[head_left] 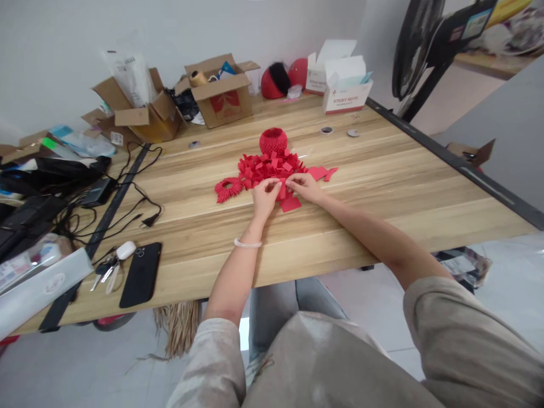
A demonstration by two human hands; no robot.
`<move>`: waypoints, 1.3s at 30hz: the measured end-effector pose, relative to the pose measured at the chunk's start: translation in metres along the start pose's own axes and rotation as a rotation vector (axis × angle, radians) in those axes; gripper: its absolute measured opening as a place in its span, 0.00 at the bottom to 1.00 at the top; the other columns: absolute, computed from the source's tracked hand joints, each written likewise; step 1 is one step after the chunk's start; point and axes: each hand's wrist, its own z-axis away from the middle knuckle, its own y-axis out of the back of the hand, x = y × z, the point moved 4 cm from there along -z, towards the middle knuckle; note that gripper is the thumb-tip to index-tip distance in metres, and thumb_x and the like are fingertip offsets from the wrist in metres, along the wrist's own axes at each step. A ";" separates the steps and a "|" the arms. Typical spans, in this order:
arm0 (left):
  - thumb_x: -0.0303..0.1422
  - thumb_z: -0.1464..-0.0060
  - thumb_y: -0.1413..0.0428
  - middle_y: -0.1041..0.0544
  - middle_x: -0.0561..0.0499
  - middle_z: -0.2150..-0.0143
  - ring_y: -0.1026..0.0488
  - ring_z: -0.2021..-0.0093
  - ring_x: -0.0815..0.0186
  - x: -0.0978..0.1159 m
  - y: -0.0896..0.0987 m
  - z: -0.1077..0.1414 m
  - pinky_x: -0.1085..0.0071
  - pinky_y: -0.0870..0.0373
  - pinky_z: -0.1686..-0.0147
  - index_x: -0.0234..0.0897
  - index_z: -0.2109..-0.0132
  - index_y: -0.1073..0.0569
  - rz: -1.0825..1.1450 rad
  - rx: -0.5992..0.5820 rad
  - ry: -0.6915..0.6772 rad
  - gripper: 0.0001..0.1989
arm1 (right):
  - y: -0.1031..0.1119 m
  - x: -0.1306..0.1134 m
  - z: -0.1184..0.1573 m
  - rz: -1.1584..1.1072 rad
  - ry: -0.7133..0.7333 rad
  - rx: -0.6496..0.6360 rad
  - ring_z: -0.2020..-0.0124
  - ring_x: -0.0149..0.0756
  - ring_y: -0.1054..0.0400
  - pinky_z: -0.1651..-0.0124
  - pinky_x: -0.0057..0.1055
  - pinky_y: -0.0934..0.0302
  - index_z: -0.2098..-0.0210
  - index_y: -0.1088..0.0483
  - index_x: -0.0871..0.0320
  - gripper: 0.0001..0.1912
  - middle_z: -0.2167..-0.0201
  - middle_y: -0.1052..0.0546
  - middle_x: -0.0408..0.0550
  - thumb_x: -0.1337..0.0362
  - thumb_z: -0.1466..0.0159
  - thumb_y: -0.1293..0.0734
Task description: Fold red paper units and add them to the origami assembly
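Between my two hands is a small piece of red paper (283,188), pinched at its top by the fingers of both. My left hand (266,197), with a pale bangle on its wrist, grips the left side; my right hand (305,187) grips the right side. Just below lies a flat red paper sheet (290,204). Behind my fingers spreads a heap of folded red paper pieces (272,164). A round red bowl shape of folded paper (273,140) stands at the back of the heap. Left of it lies a red folded-paper ring (228,188).
More red paper (318,172) lies to the right. A black phone (141,275) and keys (108,267) lie at the left front, near tangled cables (127,187). Cardboard boxes (225,99) and a sticky note box (346,96) line the wall. A fan (419,48) stands right.
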 end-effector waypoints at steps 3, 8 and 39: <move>0.31 0.52 0.42 0.21 0.46 0.66 0.26 0.65 0.67 0.000 0.000 0.000 0.71 0.29 0.61 0.32 0.65 0.24 -0.014 -0.005 -0.001 0.07 | -0.001 -0.001 0.001 0.000 -0.004 -0.001 0.77 0.29 0.35 0.71 0.26 0.38 0.72 0.31 0.61 0.20 0.78 0.28 0.45 0.48 0.43 0.36; 0.31 0.53 0.42 0.21 0.46 0.66 0.25 0.65 0.66 0.000 0.001 -0.001 0.70 0.30 0.60 0.33 0.65 0.24 -0.010 -0.017 -0.005 0.07 | -0.002 -0.001 0.002 0.029 -0.003 0.004 0.78 0.29 0.34 0.72 0.26 0.38 0.72 0.30 0.62 0.19 0.79 0.28 0.45 0.50 0.42 0.37; 0.32 0.52 0.41 0.20 0.46 0.64 0.24 0.63 0.64 0.001 0.003 0.000 0.66 0.29 0.57 0.35 0.64 0.21 -0.092 -0.008 0.013 0.08 | 0.000 0.006 -0.001 -0.014 -0.022 -0.022 0.78 0.29 0.35 0.73 0.26 0.38 0.73 0.27 0.62 0.18 0.79 0.27 0.45 0.52 0.44 0.35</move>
